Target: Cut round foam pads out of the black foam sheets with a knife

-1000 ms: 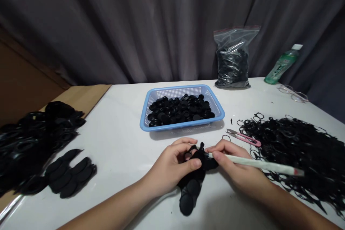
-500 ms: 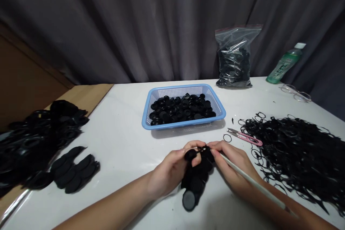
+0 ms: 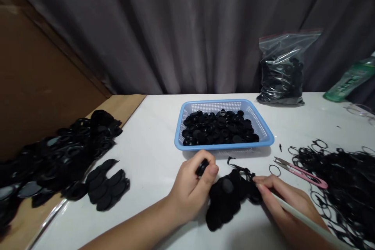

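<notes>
Curled fingers of my left hand [image 3: 190,187] hold a small round black cap [image 3: 202,168] between thumb and forefinger. My right hand [image 3: 281,195] is closed around a slim pale-handled tool [image 3: 301,215], whose tip I cannot make out. Its thumb and forefinger also pinch the right end of a cluster of black round pieces [image 3: 224,199], from which a thin black strip [image 3: 237,167] sticks out. The cluster spreads on the white table between my hands, close to the left thumb. Beyond my hands stands a blue basket [image 3: 225,147] with many black caps in it.
Pink-handled thread snips [image 3: 304,172] lie by a heap of thin black rings and scraps [image 3: 351,191] at right. At left are a black pile [image 3: 67,152] and overlapping discs [image 3: 107,185]. A zip bag [image 3: 283,74], green bottle [image 3: 351,78] and glasses [image 3: 360,110] stand behind.
My hands have moved apart. The left has come away from the cluster with a cap in its fingers, while the cluster stays with the right. The whole view has shifted to the left.
</notes>
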